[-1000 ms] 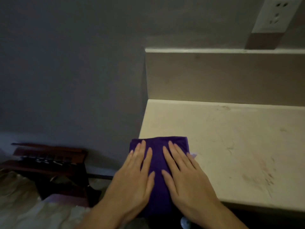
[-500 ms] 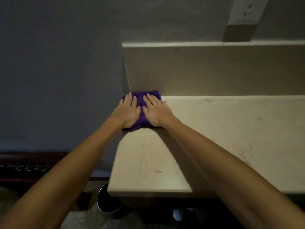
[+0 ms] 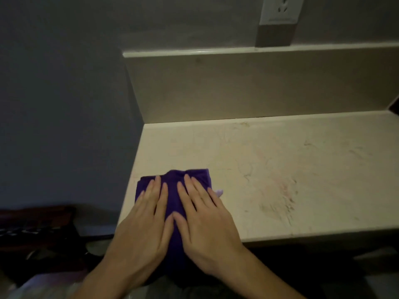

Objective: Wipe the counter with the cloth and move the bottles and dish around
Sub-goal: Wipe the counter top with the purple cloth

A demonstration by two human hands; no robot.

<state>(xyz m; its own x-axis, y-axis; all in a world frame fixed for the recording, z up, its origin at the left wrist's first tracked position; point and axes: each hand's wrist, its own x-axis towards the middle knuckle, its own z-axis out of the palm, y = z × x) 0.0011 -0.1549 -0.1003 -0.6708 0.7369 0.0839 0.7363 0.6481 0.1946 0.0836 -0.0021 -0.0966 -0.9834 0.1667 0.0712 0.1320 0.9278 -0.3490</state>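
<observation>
Purple cloth [image 3: 172, 190]: folded, at the near left corner of the counter, its near end hanging over the front edge.
Counter [image 3: 280, 169]: pale veined stone with faint reddish and dark smears to the right.
Backsplash [image 3: 237, 87]: same pale stone, upright along the rear.
Wall [image 3: 64, 83]: grey; white socket [image 3: 280, 9] above.
Left hand [image 3: 140, 229]: flat, fingers spread, grip clamped on nothing, pressing the cloth.
Right hand [image 3: 207, 225]: likewise flat on the cloth.
</observation>
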